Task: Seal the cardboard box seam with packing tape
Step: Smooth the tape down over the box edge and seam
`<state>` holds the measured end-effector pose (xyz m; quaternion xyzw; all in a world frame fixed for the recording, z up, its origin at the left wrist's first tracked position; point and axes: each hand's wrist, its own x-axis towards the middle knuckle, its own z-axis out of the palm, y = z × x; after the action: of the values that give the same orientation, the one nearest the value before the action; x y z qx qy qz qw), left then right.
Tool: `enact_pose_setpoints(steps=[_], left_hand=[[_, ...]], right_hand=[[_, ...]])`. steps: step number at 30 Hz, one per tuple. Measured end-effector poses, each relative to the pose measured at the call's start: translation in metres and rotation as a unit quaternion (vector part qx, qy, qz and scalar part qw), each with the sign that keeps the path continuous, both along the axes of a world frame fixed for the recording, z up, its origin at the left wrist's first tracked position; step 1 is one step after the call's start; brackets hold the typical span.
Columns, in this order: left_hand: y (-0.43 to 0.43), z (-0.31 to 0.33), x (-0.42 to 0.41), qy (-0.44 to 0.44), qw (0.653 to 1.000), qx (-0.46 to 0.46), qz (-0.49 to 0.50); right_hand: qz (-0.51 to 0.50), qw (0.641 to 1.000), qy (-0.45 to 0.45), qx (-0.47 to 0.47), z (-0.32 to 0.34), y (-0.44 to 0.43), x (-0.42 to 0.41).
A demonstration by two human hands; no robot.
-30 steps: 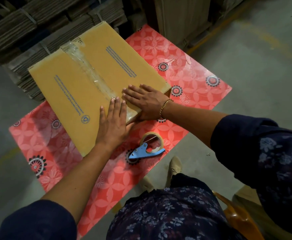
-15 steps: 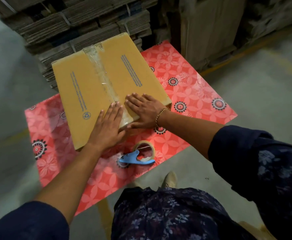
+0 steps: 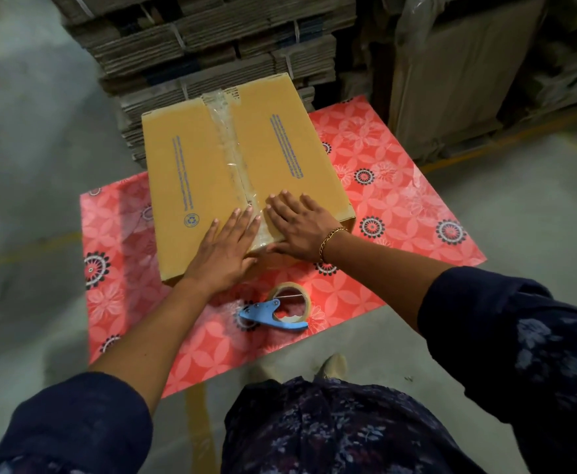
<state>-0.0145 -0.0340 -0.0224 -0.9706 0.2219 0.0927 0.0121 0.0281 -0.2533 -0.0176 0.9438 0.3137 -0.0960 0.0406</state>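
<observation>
A closed brown cardboard box point(image 3: 191, 172) with blue print lies on a red floral table point(image 3: 393, 200). A strip of clear packing tape point(image 3: 227, 138) runs along its middle seam from the far edge to the near edge. My left hand point(image 3: 224, 251) lies flat on the box's near end, just left of the tape. My right hand point(image 3: 302, 227), with a gold bracelet, lies flat just right of the tape, thumb over the near edge. A tape roll in a blue dispenser point(image 3: 282, 311) lies on the table below my hands, untouched.
Bundled stacks of flattened cardboard point(image 3: 212, 39) rise behind the table. Tall cardboard sheets point(image 3: 458, 73) stand at the back right. Grey concrete floor surrounds the table, and my shoe point(image 3: 331, 366) shows under its near edge.
The view has swung so the box sits squarer and more central. Both hands stay flat on the box's near end on either side of the tape. The dispenser has not moved on the table.
</observation>
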Motion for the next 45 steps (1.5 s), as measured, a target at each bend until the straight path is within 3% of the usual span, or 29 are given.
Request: enact_pose_setpoints(steps=[4, 11, 18, 28, 45], left_hand=[[0.001, 0.001, -0.001, 0.009, 1.0, -0.008, 0.01], [-0.008, -0.01, -0.006, -0.106, 0.994, -0.012, 0.036], [-0.002, -0.011, -0.003, -0.085, 0.996, 0.036, 0.01], [-0.008, -0.017, -0.005, -0.114, 0.993, 0.01, 0.041], [-0.006, -0.005, -0.001, -0.043, 0.997, 0.049, 0.032]], right_hand=[[0.016, 1.0, -0.016, 0.002, -0.003, -0.005, -0.003], [0.006, 1.0, -0.01, 0.001, -0.006, -0.005, -0.004], [-0.027, 0.997, -0.023, 0.062, -0.009, -0.002, -0.007], [-0.017, 0.997, -0.06, 0.05, -0.021, -0.001, -0.006], [0.006, 0.999, -0.023, 0.027, -0.003, -0.002, -0.005]])
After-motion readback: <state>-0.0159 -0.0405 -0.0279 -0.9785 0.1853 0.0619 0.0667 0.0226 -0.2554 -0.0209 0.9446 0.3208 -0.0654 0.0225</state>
